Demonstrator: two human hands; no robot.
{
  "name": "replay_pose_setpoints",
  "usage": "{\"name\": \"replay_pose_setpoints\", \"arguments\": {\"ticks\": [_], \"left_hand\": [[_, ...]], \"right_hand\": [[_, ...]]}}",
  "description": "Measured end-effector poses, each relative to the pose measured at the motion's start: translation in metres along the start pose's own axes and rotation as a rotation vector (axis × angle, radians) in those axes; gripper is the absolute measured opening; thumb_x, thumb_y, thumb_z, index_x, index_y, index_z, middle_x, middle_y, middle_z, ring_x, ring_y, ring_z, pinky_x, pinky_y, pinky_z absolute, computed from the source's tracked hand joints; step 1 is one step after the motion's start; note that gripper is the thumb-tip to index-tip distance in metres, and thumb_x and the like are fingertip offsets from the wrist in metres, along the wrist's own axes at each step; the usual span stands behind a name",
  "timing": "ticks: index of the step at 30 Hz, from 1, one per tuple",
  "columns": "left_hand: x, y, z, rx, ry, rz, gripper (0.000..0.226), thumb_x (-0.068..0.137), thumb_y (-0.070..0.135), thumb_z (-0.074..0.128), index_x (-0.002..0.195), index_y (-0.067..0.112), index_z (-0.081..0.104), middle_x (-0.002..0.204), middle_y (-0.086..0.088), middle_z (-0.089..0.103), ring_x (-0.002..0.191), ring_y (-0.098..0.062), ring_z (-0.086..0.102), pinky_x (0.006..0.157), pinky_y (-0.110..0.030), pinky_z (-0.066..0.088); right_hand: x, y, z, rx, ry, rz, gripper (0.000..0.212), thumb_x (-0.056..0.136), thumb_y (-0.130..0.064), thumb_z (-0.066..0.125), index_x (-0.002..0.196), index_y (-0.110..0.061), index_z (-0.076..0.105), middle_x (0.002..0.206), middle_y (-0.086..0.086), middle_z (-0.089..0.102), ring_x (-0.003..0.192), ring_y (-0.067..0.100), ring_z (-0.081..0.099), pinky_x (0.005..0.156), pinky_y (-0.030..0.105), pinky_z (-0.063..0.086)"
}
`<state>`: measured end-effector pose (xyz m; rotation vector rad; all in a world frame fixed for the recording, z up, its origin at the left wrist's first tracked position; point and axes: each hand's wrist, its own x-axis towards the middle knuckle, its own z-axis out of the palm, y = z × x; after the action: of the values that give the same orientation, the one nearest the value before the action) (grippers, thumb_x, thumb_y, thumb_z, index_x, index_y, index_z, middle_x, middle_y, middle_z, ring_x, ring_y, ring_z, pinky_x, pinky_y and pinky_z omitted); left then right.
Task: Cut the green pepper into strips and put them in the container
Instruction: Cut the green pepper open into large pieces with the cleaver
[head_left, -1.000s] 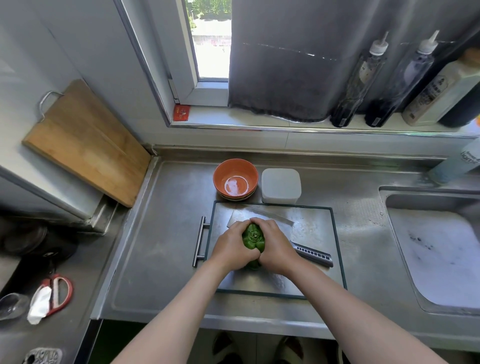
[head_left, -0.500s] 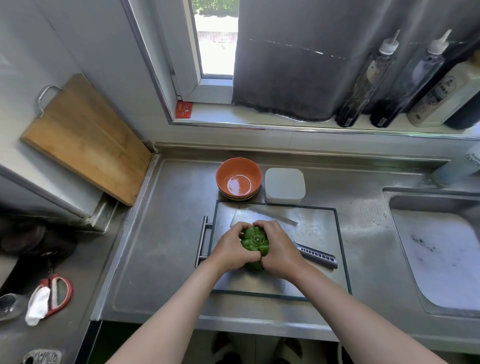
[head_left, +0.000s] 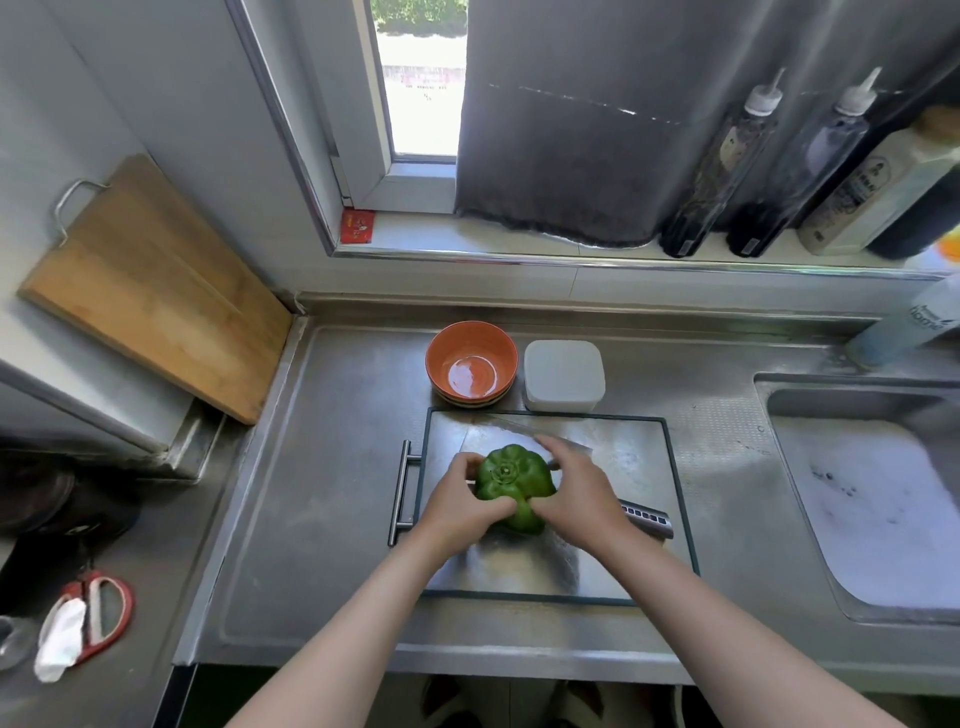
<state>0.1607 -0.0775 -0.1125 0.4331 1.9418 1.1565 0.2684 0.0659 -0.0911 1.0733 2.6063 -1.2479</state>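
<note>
Zero strips: whole glossy green bell pepper (head_left: 511, 480) uncut, stem end up, at the middle of the steel cutting board with a dark green rim (head_left: 644, 467); resting or just lifted, can't tell.
Left hand (head_left: 460, 501): fingers curled round the pepper's left side, gripping it.
Right hand (head_left: 576, 499): fingers wrapped over the right and far side, gripping it too.
Knife: wide steel cleaver with a ribbed metal handle (head_left: 647, 519) flat on the board, partly under the hands, nobody holding it.
Container: white square plastic tub (head_left: 563, 374) just past the board's far edge, right of the stacked orange ceramic bowls (head_left: 470, 364); looks lidded, not sure; no pepper visible in it.
Done: pepper brought to the board, nothing more.
Left: likely core it, take the cleaver, halve, slice strips, open the tub, load it.
Progress: very start, by my read.
</note>
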Motion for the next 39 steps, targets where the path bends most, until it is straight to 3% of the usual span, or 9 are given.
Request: {"name": "replay_pose_setpoints", "arguments": {"ticks": [4,8,10,14,17,22,25,31,39], "left_hand": [[0.004,0.011,0.008,0.163,-0.085,0.058,0.076,0.069,0.037,0.084,0.133,0.031,0.044,0.13,0.007,0.042,0.112,-0.007,0.051,0.095,-0.023,0.044],[0.013,0.022,0.01,0.322,-0.156,0.137,0.063,0.072,0.025,0.077,0.129,0.026,0.05,0.122,0.001,0.05,0.111,-0.014,0.053,0.093,-0.025,0.046],[0.013,0.025,0.014,0.354,-0.102,0.13,0.06,0.071,0.021,0.074,0.126,0.024,0.051,0.117,0.004,0.049,0.104,-0.012,0.053,0.087,-0.023,0.044],[0.011,0.025,0.019,0.347,-0.006,0.14,0.059,0.07,0.019,0.074,0.126,0.025,0.053,0.112,0.007,0.051,0.099,-0.01,0.05,0.082,-0.02,0.039],[0.013,0.027,0.017,0.361,-0.027,0.159,0.058,0.067,0.017,0.075,0.121,0.025,0.056,0.111,0.006,0.055,0.099,-0.012,0.054,0.082,-0.021,0.044],[0.017,0.023,0.007,0.36,-0.083,0.182,0.065,0.063,0.016,0.076,0.124,0.027,0.057,0.113,0.007,0.059,0.102,-0.011,0.058,0.087,-0.024,0.05],[0.016,0.022,0.001,0.349,-0.088,0.183,0.062,0.063,0.013,0.076,0.121,0.028,0.059,0.107,0.01,0.061,0.096,-0.007,0.06,0.079,-0.017,0.05],[0.016,0.015,-0.016,0.422,-0.196,0.155,0.056,0.069,0.018,0.079,0.121,0.034,0.062,0.103,0.019,0.064,0.096,0.0,0.06,0.077,-0.006,0.045],[0.016,-0.006,-0.016,0.202,-0.19,0.034,0.069,0.067,0.004,0.07,0.128,0.033,0.058,0.117,0.009,0.061,0.103,0.0,0.062,0.085,-0.016,0.051]], "right_hand": [[-0.002,-0.003,0.0,-0.142,-0.206,-0.072,0.088,0.082,-0.012,0.062,0.158,-0.036,0.024,0.152,-0.001,0.037,0.133,0.019,0.047,0.104,0.029,0.042],[-0.011,-0.002,0.005,-0.179,-0.108,-0.006,0.088,0.083,-0.02,0.058,0.157,-0.041,0.017,0.153,-0.008,0.034,0.127,0.02,0.053,0.094,0.036,0.049],[-0.016,-0.003,0.014,-0.167,-0.043,0.026,0.092,0.08,-0.018,0.058,0.157,-0.042,0.015,0.154,-0.01,0.035,0.128,0.021,0.053,0.094,0.035,0.047],[-0.013,-0.002,0.023,-0.004,0.012,0.039,0.086,0.078,-0.012,0.059,0.154,-0.038,0.028,0.15,-0.007,0.039,0.132,0.021,0.046,0.105,0.032,0.04],[-0.009,0.0,0.022,0.049,-0.004,0.006,0.079,0.077,-0.008,0.062,0.147,-0.037,0.038,0.14,-0.006,0.043,0.122,0.017,0.054,0.096,0.026,0.044],[-0.007,0.0,0.026,0.034,0.004,-0.043,0.077,0.075,-0.007,0.062,0.143,-0.038,0.042,0.13,-0.008,0.045,0.111,0.019,0.058,0.087,0.031,0.048],[-0.003,0.0,0.024,0.026,-0.021,-0.081,0.075,0.075,-0.007,0.062,0.141,-0.04,0.043,0.126,-0.009,0.045,0.108,0.019,0.058,0.086,0.033,0.05],[0.005,0.013,0.011,-0.022,-0.082,-0.143,0.071,0.077,-0.004,0.063,0.139,-0.033,0.048,0.133,-0.004,0.049,0.117,0.02,0.055,0.094,0.03,0.046],[0.032,0.016,-0.004,-0.09,-0.213,-0.17,0.073,0.08,0.0,0.06,0.144,-0.033,0.045,0.141,-0.004,0.045,0.123,0.018,0.051,0.099,0.026,0.044]]}}
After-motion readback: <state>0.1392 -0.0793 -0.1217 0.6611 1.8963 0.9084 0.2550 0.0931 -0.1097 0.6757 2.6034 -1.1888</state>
